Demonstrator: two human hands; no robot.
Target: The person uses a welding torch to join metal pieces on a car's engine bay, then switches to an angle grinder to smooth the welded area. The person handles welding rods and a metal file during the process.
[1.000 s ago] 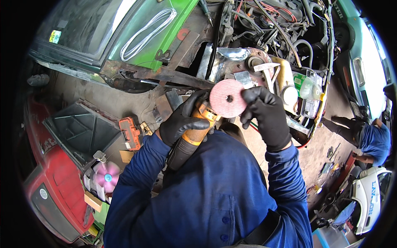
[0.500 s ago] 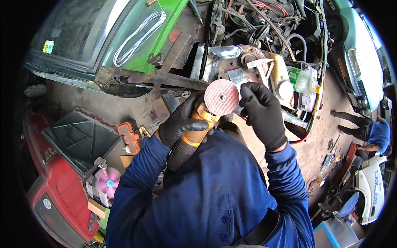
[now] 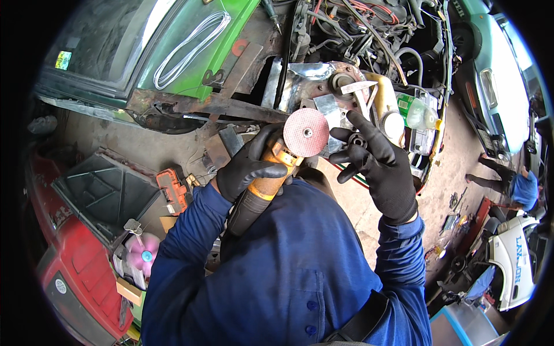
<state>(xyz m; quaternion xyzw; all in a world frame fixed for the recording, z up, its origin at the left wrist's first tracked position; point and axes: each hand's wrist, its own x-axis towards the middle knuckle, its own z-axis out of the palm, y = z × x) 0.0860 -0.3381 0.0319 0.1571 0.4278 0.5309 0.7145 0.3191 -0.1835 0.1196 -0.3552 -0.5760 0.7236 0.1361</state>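
Head view: grasping in left hand an orange grinder with pink disc. Holding small dark ring in loosely splayed right hand.

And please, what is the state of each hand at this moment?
Left hand: closed around the yellow-and-black grinder.
Right hand: fingers spread, holding a small dark ring-shaped part among them.

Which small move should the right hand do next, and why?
Probably bring the small dark ring in the right hand to the spindle and seat it there: the pink disc sits on the grinder, the spindle tip shows bare at its centre, and the left hand holds the tool's body.
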